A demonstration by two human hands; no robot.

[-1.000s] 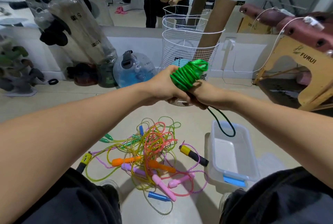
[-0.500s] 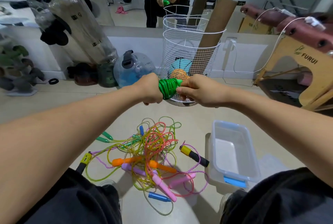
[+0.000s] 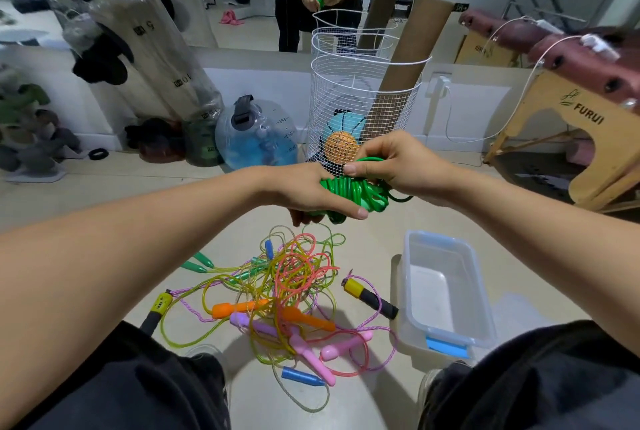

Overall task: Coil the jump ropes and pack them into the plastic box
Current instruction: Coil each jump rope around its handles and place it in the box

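Observation:
I hold a coiled green jump rope (image 3: pixel 353 190) in front of me, above the floor. My left hand (image 3: pixel 311 192) grips the coil from the left and underneath. My right hand (image 3: pixel 391 166) pinches its upper right part, and a short loop sticks out to the right. Below them, a tangled pile of jump ropes (image 3: pixel 287 287) lies on the floor, with orange, pink, purple, blue, green and yellow-black handles. To the right of the pile stands a clear plastic box (image 3: pixel 481 312) with nothing in it and a blue latch on its near end.
A white wire basket (image 3: pixel 346 90) with balls and cardboard tubes stands just behind my hands. A blue water jug (image 3: pixel 256 138) and clear punching bags lie to the left, a wooden massage table (image 3: pixel 568 124) to the right. A mirror lines the wall. My knees frame the pile.
The green bundle came down from upright to lie level between my hands. My right hand moved from its end to on top of the coil, and the dangling loop is now wound in.

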